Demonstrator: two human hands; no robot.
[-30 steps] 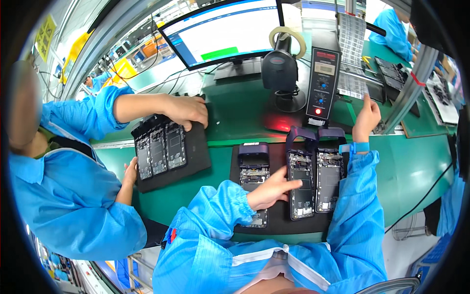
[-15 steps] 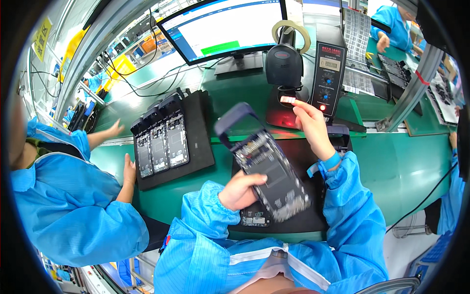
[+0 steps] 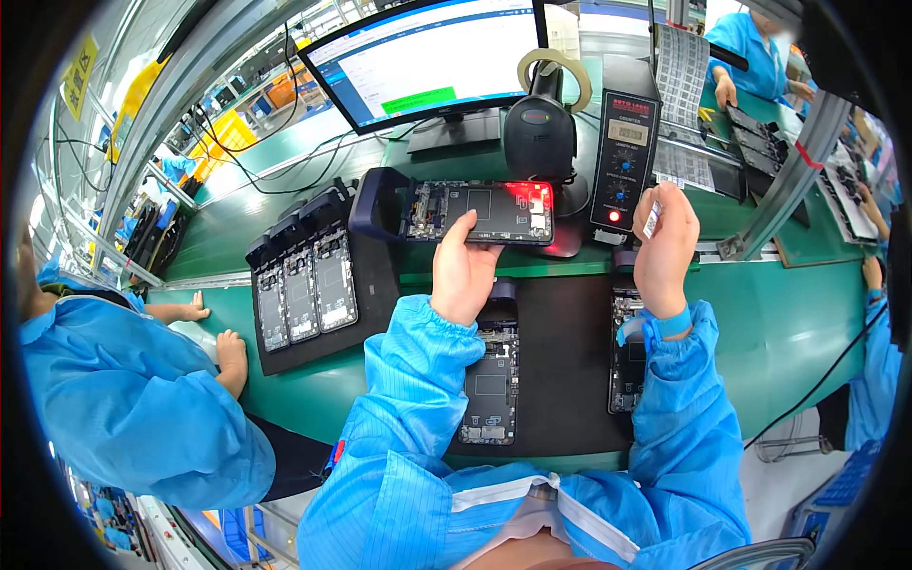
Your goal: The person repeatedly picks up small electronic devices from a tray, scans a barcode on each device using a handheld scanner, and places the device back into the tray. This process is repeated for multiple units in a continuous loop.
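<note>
My left hand [image 3: 464,271] grips an opened handheld electronic device [image 3: 486,220] with the thumb on its dark inner face. The device lies sideways, its dark blue hinged frame [image 3: 376,204] to the left and bare circuit boards showing. Red light from the black barcode scanner [image 3: 540,138] falls on its right end. Between the fingertips of my right hand [image 3: 670,252] is a small white label [image 3: 653,218], beside the black label counter [image 3: 624,161]. Below, similar opened devices lie on a black mat [image 3: 565,370]: one at its left [image 3: 490,389], another partly behind my right forearm [image 3: 625,375].
A monitor [image 3: 427,62] stands behind, next to the scanner with a tape roll [image 3: 581,76] over it. Left of me, three opened devices [image 3: 302,290] rest on a black board [image 3: 380,294] near a co-worker's hands [image 3: 231,359]. A label strip [image 3: 680,76] and metal post [image 3: 793,171] are at right.
My left hand has swung the device up and turned it sideways under the scanner, into the red light. My right hand has moved right with the label, away from the scanner.
</note>
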